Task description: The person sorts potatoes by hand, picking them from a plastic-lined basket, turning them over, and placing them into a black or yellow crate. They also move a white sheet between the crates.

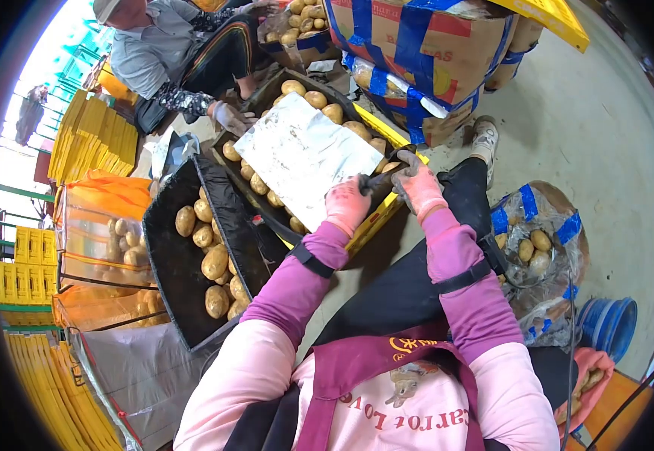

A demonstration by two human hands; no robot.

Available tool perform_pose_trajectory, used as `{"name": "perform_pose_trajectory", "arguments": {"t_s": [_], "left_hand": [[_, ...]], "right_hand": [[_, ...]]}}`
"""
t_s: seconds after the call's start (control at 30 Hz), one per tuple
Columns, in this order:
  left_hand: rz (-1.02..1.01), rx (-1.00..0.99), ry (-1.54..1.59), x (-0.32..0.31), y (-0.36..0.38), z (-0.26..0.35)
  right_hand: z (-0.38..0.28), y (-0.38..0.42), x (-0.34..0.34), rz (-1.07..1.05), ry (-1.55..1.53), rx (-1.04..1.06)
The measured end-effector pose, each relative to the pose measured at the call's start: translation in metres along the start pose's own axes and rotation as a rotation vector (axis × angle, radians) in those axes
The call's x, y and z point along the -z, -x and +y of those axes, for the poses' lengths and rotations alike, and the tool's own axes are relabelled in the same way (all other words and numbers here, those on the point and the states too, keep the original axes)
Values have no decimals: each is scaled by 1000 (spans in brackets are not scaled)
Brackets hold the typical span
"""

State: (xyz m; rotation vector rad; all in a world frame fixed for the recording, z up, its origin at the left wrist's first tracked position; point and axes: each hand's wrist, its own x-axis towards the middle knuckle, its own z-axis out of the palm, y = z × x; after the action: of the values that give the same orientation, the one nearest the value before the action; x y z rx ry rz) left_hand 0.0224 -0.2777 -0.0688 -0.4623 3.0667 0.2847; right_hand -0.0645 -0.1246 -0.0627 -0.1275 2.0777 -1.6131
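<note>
In the head view my left hand, in a pink and grey glove, has its fingers closed on the dark liner at the near edge of a yellow crate. To its right, my right hand, gloved alike, grips the black liner at the crate's near right corner. A white paper sheet with dark smudges lies over the potatoes in the crate. Potatoes show around the sheet's edges. The fingertips of both hands are partly hidden by the liner.
Another person's gloved hand touches the crate's far left side. A black-lined bin of potatoes stands at left. Taped cardboard boxes stand beyond the crate, a plastic-lined container at right, near a blue bucket. Yellow crates are stacked far left.
</note>
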Motion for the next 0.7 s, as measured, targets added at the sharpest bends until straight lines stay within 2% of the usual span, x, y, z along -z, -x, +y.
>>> {"name": "perform_pose_trajectory", "arguments": {"t_s": [0.07,0.1,0.13,0.2,0.23,0.27,0.37,0.43,0.5,0.53,0.6,0.63,0.67,0.7], "left_hand": [[-80,249,763,6,-5,-18],[9,253,851,7,-5,-25],[6,258,846,14,-3,-31],[-228,235,1192,33,3,-37],[-242,219,1074,34,4,-40],[-241,219,1073,34,6,-40],[-240,167,1145,36,6,-40],[-83,-16,819,36,4,-36],[-52,-21,801,37,3,-33],[-22,-24,779,40,3,-30],[-19,19,845,47,8,-8],[-12,69,913,47,11,5],[211,-131,600,44,12,13],[204,-123,532,44,11,17]], "right_hand": [[-12,10,1,-20,65,27],[-13,13,0,-92,177,48],[-12,12,-5,-132,285,58],[-8,10,-14,-177,391,73],[-6,6,-17,-149,416,122],[-4,2,-19,-118,442,172],[-10,1,-19,-105,432,153],[-16,6,-17,-98,452,161],[-19,12,-16,-213,239,45],[-9,11,-20,-208,238,46],[19,5,-32,-309,162,328],[11,9,-33,-253,446,316],[0,19,-37,-114,473,329],[-14,23,-33,-151,456,303]]}}
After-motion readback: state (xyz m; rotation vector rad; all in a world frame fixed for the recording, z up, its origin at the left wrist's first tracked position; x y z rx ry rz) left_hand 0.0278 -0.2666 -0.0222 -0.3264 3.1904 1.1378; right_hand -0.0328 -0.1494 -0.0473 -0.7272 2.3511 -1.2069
